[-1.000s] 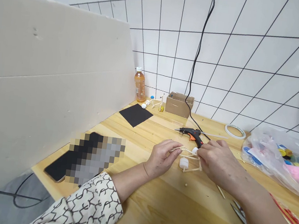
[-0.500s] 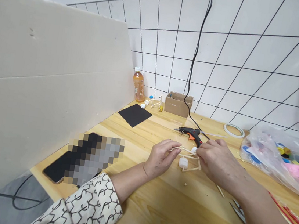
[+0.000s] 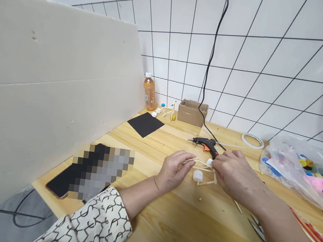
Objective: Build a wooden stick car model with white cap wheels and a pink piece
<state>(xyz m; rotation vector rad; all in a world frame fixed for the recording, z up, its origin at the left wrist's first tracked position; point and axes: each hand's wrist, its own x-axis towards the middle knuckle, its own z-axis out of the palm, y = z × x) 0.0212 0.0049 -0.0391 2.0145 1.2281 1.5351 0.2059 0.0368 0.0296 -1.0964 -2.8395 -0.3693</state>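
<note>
Between my hands is a small frame of thin wooden sticks (image 3: 207, 182) with white bottle caps (image 3: 197, 176) on it as wheels. My left hand (image 3: 174, 170) pinches one end of the stick frame between thumb and fingers. On the other side, my right hand (image 3: 229, 174) has its fingers closed on the frame beside a second white cap; its fingertips are partly hidden. Just behind my right hand lies a black hot glue gun (image 3: 206, 144) with an orange trigger, its nozzle toward the left.
A similar stick model (image 3: 167, 112) stands at the back near a drink bottle (image 3: 150, 92) and a cardboard box (image 3: 192, 112). A black square sheet (image 3: 145, 125) and a phone (image 3: 78, 171) lie left. Right are a tape roll (image 3: 252, 141), a plastic bag (image 3: 302, 168) of colourful caps and scissors-like blades (image 3: 257, 229).
</note>
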